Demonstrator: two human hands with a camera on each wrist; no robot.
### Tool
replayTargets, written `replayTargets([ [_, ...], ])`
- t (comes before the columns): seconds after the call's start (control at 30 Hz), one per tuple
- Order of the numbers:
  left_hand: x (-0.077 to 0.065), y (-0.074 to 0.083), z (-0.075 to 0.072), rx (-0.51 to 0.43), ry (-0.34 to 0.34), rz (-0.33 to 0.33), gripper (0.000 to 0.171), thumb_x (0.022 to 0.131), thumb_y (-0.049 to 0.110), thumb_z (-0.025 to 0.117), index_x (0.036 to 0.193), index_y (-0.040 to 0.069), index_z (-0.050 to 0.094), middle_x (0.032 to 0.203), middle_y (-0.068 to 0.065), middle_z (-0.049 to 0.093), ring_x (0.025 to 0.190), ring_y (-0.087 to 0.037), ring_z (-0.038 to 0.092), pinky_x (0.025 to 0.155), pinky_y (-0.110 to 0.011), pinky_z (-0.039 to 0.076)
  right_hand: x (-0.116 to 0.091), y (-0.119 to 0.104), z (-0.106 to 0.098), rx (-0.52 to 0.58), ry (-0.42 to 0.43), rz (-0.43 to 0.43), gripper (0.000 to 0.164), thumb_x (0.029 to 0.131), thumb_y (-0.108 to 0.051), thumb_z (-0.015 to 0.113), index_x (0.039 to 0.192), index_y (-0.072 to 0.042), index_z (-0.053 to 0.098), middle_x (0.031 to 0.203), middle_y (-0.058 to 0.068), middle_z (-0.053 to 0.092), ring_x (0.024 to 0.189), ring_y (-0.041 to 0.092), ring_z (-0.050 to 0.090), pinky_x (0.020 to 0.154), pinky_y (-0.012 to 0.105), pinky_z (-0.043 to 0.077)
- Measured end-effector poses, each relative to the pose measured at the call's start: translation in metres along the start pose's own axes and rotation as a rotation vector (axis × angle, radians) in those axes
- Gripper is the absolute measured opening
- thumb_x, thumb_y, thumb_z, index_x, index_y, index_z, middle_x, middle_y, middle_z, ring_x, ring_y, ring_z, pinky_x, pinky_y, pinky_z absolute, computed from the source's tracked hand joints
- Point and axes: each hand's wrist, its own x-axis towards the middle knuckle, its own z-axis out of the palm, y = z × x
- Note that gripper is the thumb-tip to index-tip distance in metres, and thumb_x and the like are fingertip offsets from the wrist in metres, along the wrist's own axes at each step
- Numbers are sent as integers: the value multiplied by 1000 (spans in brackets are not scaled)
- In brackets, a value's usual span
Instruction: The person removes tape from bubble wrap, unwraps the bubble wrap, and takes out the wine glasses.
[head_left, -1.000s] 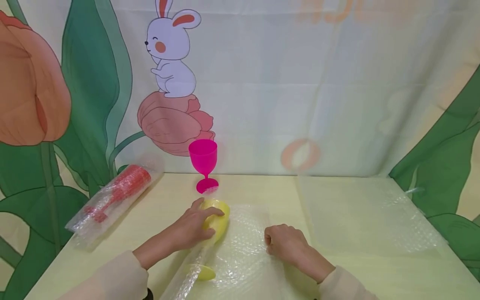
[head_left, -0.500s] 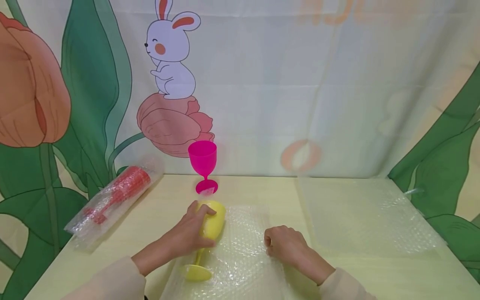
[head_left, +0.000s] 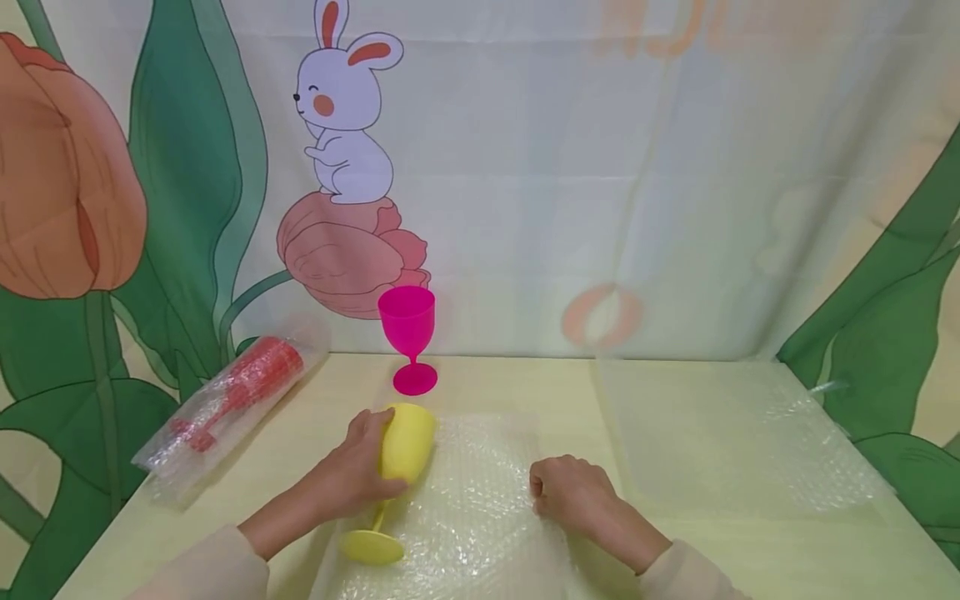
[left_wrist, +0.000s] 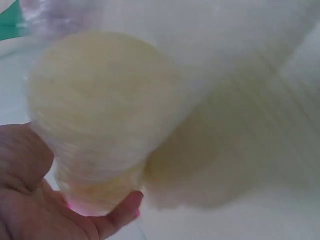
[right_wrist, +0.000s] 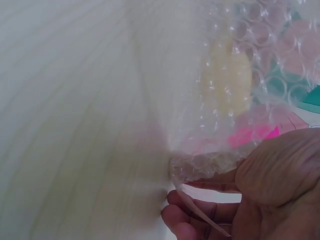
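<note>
Yellow cup (head_left: 411, 444): probably light, stiff, smooth; best held round its wide part.
Left hand (head_left: 347, 475): grips it there.
Right hand (head_left: 576, 492): pinches bubble wrap (head_left: 483, 492).

A magenta goblet (head_left: 408, 322) stands before a rabbit-printed backdrop (head_left: 510, 192).

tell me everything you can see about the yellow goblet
The yellow goblet has a deep rounded bowl, a thin stem and a flat round foot; it looks like smooth plastic. It is tilted over the bubble wrap, bowl farther from the head camera than the foot. The left hand grips its bowl. The left wrist view shows it paler, through clear wrap. Its inside is hidden.
</note>
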Motion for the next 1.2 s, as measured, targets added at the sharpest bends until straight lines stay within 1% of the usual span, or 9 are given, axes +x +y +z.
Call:
replayTargets([
  [0.1,-2,0,-6,93,-7,-48,101,79,24,86,152,-11,27,153,-37,25,115,-48,57,93,-59,51,0,-1,1,-4,5,2,21,83,-9,83,79,-17,65,82,-3,66,66,16,53,55,40,46],
  [0.23,-6,1,-12,218,12,-69,99,76,30,88,148,-13,35,151,-38,27,132,-54,39,100,-64,45,0,-2,1,-7,1,4,19,84,-9,83,80,-17,65,82,-3,67,66,16,53,56,40,46],
  [0.33,-8,0,-16,289,47,-62,92,73,34,89,142,-10,45,145,-36,34,131,-52,36,101,-63,40,0,-3,1,-17,2,7,19,84,-10,82,80,-17,65,83,-3,67,67,16,53,56,40,46],
  [0.4,-9,-1,-20,317,62,-64,86,71,37,90,135,-7,52,135,-31,41,124,-48,39,96,-60,39,0,-4,1,-23,8,6,19,83,-10,83,80,-17,65,83,-3,67,66,16,53,56,40,46],
  [0.6,-9,-4,-27,235,-15,-137,79,73,33,90,127,-10,53,103,-17,44,93,-32,47,80,-45,44,-1,-4,2,-24,15,-12,21,84,-9,82,79,-17,64,82,-3,66,66,16,53,55,41,46],
  [0.7,-8,-4,-31,231,-51,-145,75,74,31,89,123,-12,54,98,-17,46,89,-32,47,79,-45,46,-1,-4,2,-22,17,-23,20,84,-9,82,79,-17,64,82,-3,67,66,16,53,55,41,46],
  [0.83,-5,0,-37,298,-82,-123,64,73,32,88,110,-9,57,89,-13,49,87,-32,46,78,-46,44,-1,-3,2,-11,22,-30,19,84,-9,83,81,-16,65,82,-3,67,65,15,53,54,39,46],
  [0.93,-1,0,-40,261,-113,-134,58,74,29,87,108,-8,57,86,-11,52,84,-30,48,75,-43,44,-1,-1,1,-8,22,-23,19,84,-9,82,81,-17,65,81,-4,66,63,15,53,53,37,45],
  [1.2,-1,-15,-41,122,-201,-220,68,80,27,75,125,-15,46,90,-12,55,79,-25,54,72,-37,45,-1,2,4,8,3,-26,19,85,-9,81,82,-17,64,81,-5,66,62,15,52,53,36,43],
])
